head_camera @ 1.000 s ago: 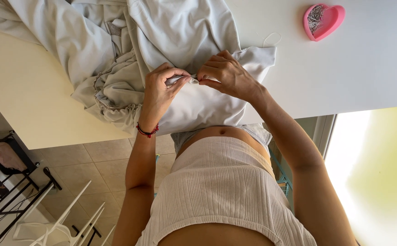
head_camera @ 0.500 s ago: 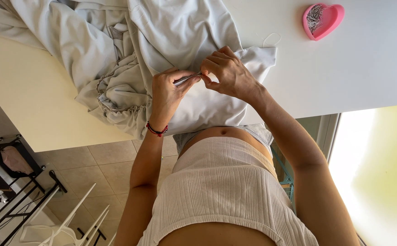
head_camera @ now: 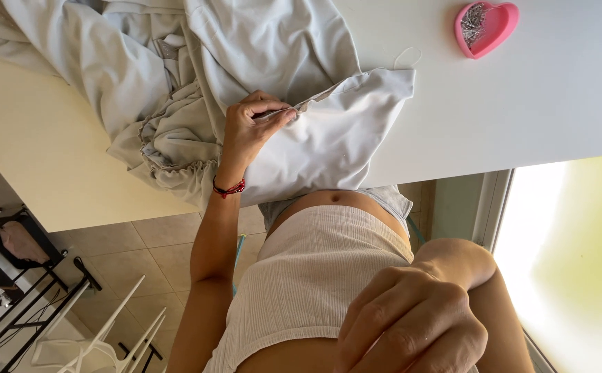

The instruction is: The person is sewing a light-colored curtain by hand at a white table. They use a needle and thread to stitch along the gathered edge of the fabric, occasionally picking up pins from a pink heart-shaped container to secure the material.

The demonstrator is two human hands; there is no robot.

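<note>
Item: pale grey cotton garment (head_camera: 328,138), crumpled on the white counter (head_camera: 556,117), its folded edge running from the counter's near rim up and away toward the pink heart-shaped pin dish (head_camera: 486,26). Left hand (head_camera: 252,128) pinches that edge, fingers closed on cloth. Right hand (head_camera: 411,324) is raised near the camera, well apart, loosely curled; whether it holds anything cannot be told.

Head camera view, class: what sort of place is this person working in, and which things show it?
Probably a home sewing corner: pale grey fabric spread over a white table, a pink heart-shaped pin dish, and a tiled floor below.
</note>
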